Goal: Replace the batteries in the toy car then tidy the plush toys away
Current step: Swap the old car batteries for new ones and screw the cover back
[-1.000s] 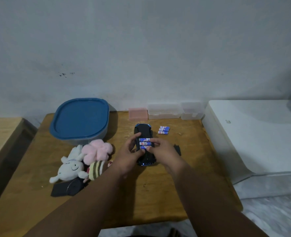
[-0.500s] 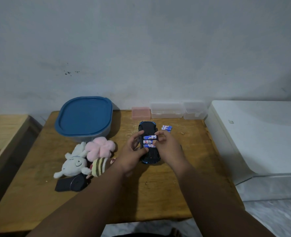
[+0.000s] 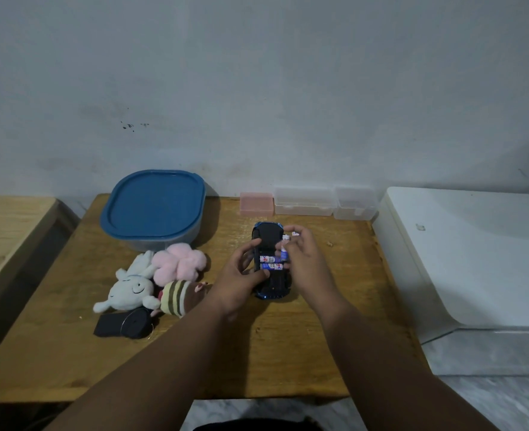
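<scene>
The left hand point(image 3: 241, 275) steadies the upturned car point(image 3: 269, 237) on the table point(image 3: 272, 353), its fingers curled around the car's left side. The car's length runs away from the person, and two batteries point(image 3: 267, 259) lie crosswise in it. The right hand point(image 3: 306, 259), just right of them, pinches a third battery point(image 3: 284, 253), tipped on end at the right edge. The plush toys point(image 3: 151, 281) lie well to the left.

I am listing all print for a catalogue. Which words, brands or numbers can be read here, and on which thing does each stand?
"BC": red letters on the upper battery in the toy car, only partly readable.
On the lower battery: print too blurred to read.
On the held battery in the right hand: blurred.
On the white unit: a small mark, too small to read.
</scene>
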